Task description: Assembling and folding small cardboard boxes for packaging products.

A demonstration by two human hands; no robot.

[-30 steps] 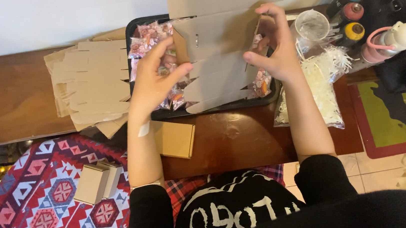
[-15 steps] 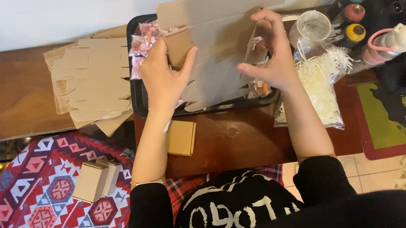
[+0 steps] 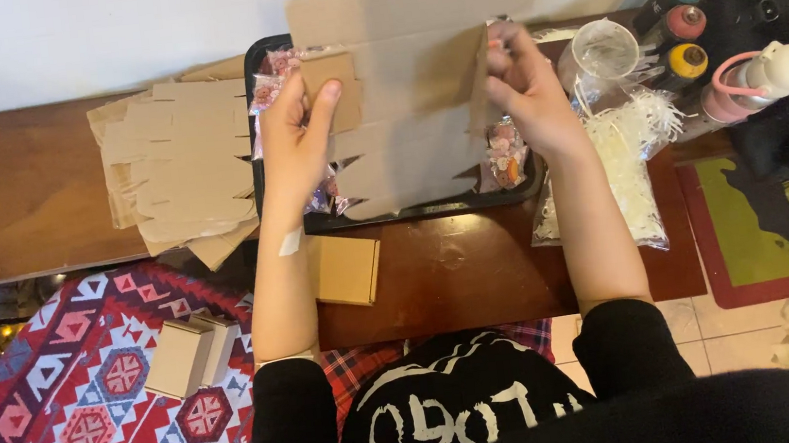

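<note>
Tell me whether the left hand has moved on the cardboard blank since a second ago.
Yes. The left hand has shifted toward the far rim of the black tray, now pinching the cardboard blank's upper left flap.

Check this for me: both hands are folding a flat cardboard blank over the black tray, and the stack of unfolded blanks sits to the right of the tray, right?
Not quite. The head view shows the stack of blanks left of the tray, not right. The rest holds: the left hand and right hand fold a cardboard blank over the tray.
</note>
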